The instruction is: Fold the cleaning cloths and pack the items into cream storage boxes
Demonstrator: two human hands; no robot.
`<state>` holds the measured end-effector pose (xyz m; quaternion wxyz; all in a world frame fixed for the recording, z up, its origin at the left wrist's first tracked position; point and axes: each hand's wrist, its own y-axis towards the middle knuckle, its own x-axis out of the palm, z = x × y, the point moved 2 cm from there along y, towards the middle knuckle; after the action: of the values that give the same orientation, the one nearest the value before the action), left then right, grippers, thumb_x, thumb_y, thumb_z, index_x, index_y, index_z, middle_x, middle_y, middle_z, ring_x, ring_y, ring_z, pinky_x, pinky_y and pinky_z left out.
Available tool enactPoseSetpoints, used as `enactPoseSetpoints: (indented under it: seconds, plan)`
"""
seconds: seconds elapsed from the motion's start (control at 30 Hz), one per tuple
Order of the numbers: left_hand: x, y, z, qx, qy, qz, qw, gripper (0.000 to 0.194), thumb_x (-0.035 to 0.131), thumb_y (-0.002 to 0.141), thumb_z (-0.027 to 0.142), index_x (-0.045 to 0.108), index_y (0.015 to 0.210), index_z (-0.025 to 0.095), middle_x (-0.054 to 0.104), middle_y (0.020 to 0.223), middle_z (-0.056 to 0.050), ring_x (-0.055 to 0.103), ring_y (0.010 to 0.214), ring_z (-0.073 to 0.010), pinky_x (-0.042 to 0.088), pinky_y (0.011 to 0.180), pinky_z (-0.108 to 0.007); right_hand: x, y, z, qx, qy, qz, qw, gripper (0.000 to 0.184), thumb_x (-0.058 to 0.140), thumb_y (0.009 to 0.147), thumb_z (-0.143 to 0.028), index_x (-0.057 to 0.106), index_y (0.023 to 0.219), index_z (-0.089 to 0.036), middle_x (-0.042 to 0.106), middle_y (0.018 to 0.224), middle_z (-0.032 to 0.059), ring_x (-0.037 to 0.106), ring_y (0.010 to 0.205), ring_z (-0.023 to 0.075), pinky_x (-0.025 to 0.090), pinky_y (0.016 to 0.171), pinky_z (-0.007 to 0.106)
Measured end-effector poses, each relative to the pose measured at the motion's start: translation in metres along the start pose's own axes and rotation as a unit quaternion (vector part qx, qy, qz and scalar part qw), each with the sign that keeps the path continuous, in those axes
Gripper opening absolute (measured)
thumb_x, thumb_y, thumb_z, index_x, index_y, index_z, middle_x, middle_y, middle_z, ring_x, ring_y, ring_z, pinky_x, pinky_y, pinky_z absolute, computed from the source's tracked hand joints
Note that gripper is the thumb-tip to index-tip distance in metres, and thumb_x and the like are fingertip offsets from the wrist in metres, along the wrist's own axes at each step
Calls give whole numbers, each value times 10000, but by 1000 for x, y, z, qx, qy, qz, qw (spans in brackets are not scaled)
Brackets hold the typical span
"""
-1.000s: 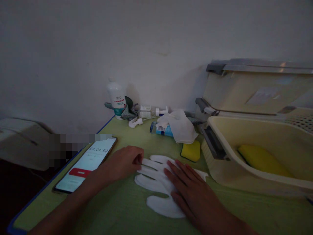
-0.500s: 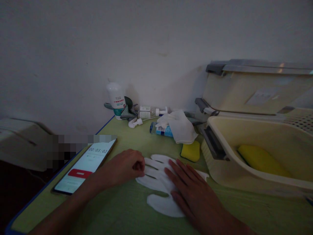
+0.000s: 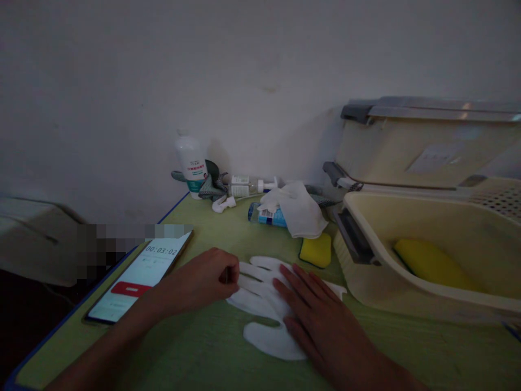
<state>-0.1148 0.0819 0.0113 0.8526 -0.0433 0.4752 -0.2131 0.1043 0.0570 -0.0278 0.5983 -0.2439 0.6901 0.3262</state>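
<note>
A white glove lies flat on the green tabletop, its fingers pointing left and its thumb toward me. My right hand rests palm down over the glove's palm and cuff, fingers stretched out. At the glove's fingertips, my left hand is closed, thumb and fingers pinched on the end of one glove finger. Part of the glove is hidden beneath my right hand.
A phone showing a timer lies at left. Behind are a white bottle, a clear pump bottle, a blue bottle under a white cloth, and a yellow sponge. At right stands an open cream bin holding a yellow sponge.
Almost nothing differs. The whole view has shifted very slightly; both hands keep their places on the glove.
</note>
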Motion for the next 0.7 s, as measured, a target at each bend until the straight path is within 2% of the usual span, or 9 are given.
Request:
enactPoseSetpoints:
  seconds: [0.2,0.7]
  plan:
    - [-1,-1,-2,6,-10,-24,1000,67,494,688,190,541,644,171,527,599,38,496,574,-112,336,520,-204,0,-1,0,-2,-15,-3,1000,448,396,905,-294,419,1342,-201,359,1418,84,365,1281,277,407,980,504]
    - [5,4,-10,2,61,-18,998,49,540,699,222,559,678,183,579,658,15,538,653,-154,332,578,-244,-2,-2,0,12,35,0,999,455,434,888,-268,424,1338,-204,364,1420,85,353,1292,264,363,1020,491]
